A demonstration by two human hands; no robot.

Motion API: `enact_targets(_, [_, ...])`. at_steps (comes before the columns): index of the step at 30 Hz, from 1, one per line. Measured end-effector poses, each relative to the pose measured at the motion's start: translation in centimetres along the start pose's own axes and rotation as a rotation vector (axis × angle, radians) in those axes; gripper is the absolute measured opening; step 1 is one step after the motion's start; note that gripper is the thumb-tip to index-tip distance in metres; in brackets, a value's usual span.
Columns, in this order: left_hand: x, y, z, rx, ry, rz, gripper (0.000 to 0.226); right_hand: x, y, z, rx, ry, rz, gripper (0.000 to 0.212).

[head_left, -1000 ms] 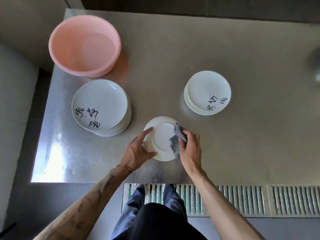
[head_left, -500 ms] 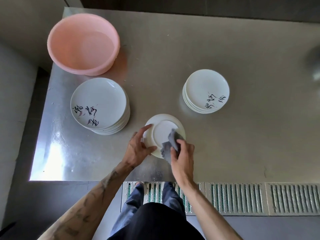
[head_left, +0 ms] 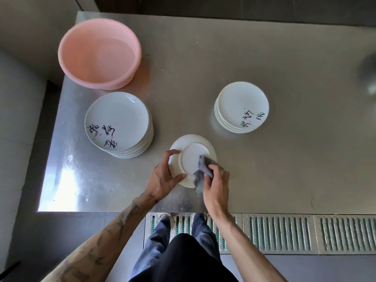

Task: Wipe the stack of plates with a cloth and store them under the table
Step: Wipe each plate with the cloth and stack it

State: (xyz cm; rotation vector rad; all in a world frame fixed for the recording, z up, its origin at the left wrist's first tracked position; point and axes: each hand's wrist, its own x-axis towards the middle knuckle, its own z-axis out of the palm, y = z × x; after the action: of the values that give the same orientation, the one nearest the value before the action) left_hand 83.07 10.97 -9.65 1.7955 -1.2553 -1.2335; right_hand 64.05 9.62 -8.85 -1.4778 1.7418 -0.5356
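The cloth (head_left: 201,169) has slid round the upturned plate (head_left: 191,157), from its 3 o'clock rim a second ago to about 5 o'clock now, so I judge the underside wipe is nearly done. The right hand (head_left: 216,184) has its grip pinched on the cloth. The left hand (head_left: 162,180) grips the plate's 9 o'clock rim, over the bench (head_left: 284,169) near its front edge, with the taller stack (head_left: 117,121) at 10 o'clock and the shorter stack (head_left: 242,106) at 1 o'clock.

Left stack (head_left: 117,121), right stack (head_left: 242,105), lane between, perhaps bowl (head_left: 369,72)
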Motion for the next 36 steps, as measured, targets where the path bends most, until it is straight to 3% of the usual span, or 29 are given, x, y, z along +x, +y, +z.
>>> enact_targets(7, [0.7,-0.1,-0.4,0.011,0.082,-0.065,0.058,0.4,-1.0,0.5,0.001,-0.027,-0.003,0.026])
enact_targets(12, [0.9,-0.1,-0.4,-0.113,0.049,-0.035,0.029,1.4,-0.5,0.0,0.024,0.009,0.024,0.025])
enact_targets(16, [1.5,0.8,0.2,-0.182,0.098,-0.082,0.039,2.2,-1.0,-0.2,0.005,0.057,0.037,0.025])
enact_targets(20, [1.0,0.8,0.7,-0.181,-0.019,-0.076,0.049,-0.2,-0.6,0.7,0.001,0.057,0.000,0.024])
enact_targets(24, [1.6,0.2,-0.6,-0.158,0.005,-0.073,0.025,1.8,-0.4,-0.7,0.030,0.065,0.060,0.025])
enact_targets(27, [1.7,0.7,-0.6,-0.160,0.037,-0.067,0.038,1.5,-1.0,-0.3,0.045,0.078,0.059,0.026])
enact_targets(31, [0.9,1.2,-0.1,-0.094,-0.046,-0.031,0.065,-0.9,-1.0,1.0,0.034,0.057,0.020,0.023])
enact_targets(36, [1.4,1.3,-0.9,-0.064,-0.014,-0.072,0.072,2.5,-0.7,-0.3,0.030,0.050,0.096,0.024])
